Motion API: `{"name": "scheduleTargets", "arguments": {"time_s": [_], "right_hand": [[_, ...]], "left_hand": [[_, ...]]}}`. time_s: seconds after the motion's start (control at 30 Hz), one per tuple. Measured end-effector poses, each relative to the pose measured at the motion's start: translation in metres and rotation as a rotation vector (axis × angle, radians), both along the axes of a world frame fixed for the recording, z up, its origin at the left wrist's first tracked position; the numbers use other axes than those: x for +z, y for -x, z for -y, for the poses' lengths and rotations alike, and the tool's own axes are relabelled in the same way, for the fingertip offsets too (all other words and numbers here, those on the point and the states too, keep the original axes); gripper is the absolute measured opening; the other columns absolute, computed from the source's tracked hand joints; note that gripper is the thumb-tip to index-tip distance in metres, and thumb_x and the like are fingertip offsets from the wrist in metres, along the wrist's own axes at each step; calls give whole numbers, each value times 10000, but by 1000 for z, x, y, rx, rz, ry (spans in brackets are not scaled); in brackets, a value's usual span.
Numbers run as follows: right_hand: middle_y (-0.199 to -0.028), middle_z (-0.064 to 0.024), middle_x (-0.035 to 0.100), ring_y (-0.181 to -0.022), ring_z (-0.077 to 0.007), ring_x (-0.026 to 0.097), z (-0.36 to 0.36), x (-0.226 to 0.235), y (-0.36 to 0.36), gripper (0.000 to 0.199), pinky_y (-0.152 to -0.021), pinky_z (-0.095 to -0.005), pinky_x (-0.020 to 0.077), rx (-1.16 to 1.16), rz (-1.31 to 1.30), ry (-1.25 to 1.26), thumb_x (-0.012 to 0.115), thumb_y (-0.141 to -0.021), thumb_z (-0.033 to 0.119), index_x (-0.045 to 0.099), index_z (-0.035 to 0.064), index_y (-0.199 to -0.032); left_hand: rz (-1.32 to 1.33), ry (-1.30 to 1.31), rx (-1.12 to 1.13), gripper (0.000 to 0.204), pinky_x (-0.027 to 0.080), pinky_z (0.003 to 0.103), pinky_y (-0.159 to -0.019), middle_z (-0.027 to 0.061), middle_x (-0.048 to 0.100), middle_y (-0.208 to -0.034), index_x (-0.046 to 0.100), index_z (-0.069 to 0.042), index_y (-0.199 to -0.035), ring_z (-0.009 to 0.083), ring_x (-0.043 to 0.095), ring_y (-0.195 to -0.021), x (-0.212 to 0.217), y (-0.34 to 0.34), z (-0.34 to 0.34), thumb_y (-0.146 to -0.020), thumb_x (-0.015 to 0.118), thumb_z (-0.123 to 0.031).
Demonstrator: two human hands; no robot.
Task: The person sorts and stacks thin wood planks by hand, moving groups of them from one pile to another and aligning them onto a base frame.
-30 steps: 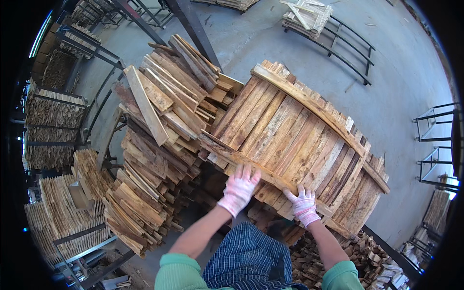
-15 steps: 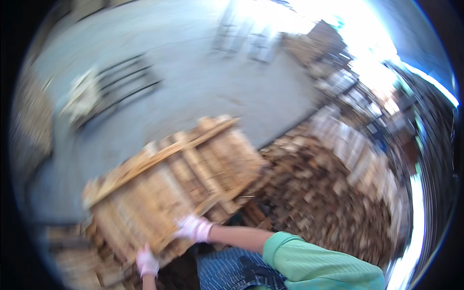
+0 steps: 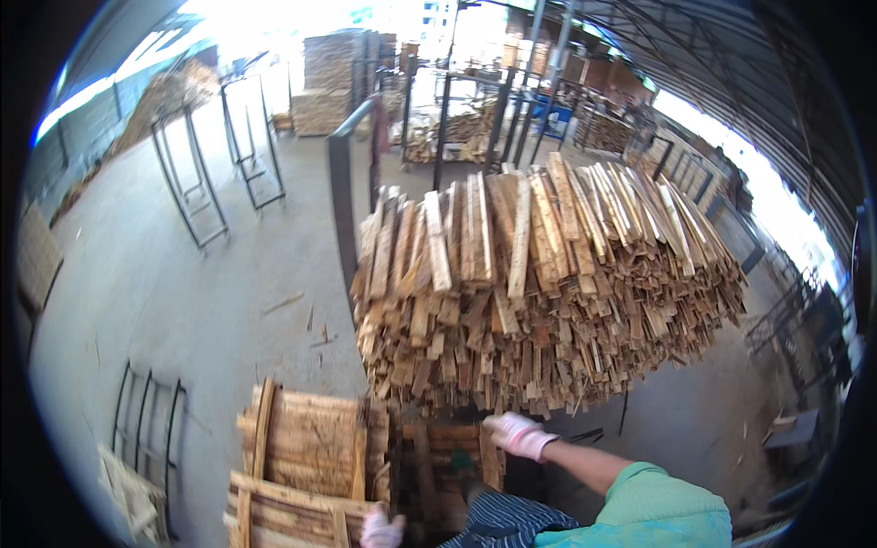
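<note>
My left hand (image 3: 381, 528), in a pale pink and white glove, is at the lower edge beside the right end of a slatted wooden panel (image 3: 301, 500). Its fingers look spread, though part of the hand is cut off. My right hand (image 3: 518, 436), gloved alike, reaches out with fingers stretched and nothing seen in it. It is just below a big stack of thin wood strips (image 3: 548, 301) and beside a darker slatted panel (image 3: 448, 461). More slatted panels (image 3: 315, 438) lie piled at the lower left, next to my striped apron.
A dark metal post (image 3: 343, 210) stands at the left end of the strip stack. Metal frames (image 3: 187, 183) stand farther left, and a low black rack (image 3: 146, 429) lies at the lower left. Wood scraps (image 3: 283, 303) litter the floor. Stacked timber (image 3: 329, 87) is at the back.
The view has swung right and up, bringing the strip stack ahead. Both hands were at the edge of a tilted wooden panel; now my right hand is apart from it, farther right.
</note>
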State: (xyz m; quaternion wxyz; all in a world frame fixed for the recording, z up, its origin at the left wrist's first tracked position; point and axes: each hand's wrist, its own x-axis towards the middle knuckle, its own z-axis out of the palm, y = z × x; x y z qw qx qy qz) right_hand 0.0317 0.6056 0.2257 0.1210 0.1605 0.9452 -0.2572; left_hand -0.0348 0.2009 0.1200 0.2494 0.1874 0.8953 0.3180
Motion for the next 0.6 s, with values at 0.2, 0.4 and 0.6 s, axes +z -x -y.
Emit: {"name": "scheduleTargets", "arguments": {"time_s": [0.2, 0.4, 0.6], "right_hand": [[-1249, -194, 627, -1046, -350, 637, -284, 115, 76, 391, -900, -431, 534, -517, -656, -322, 532, -975, 294, 602, 100, -1307], [-1429, -223, 496, -1336, -430, 443, -465, 169, 171, 768, -1142, -492, 343, -813, -168, -557, 551, -943, 528, 337, 87, -1535], [-1278, -199, 560, -1067, -374, 590, -487, 136, 208, 440, -905, -448, 519, -750, -183, -673, 539, -948, 176, 471, 126, -1380]], "left_hand": [[217, -201, -368, 668, 469, 398, -1040, 203, 550, -1373, 457, -106, -1450, 329, 572, -1243, 86, 84, -278, -892, 682, -395], [107, -341, -707, 701, 457, 427, -1049, 206, 515, -1376, 380, -125, -1486, 362, 554, -1249, 174, 96, -529, -899, 699, -336], [575, -597, -462, 626, 550, 437, -937, 204, 550, -1309, 370, -98, -1481, 317, 605, -1124, 206, 140, -647, -953, 657, -270]]}}
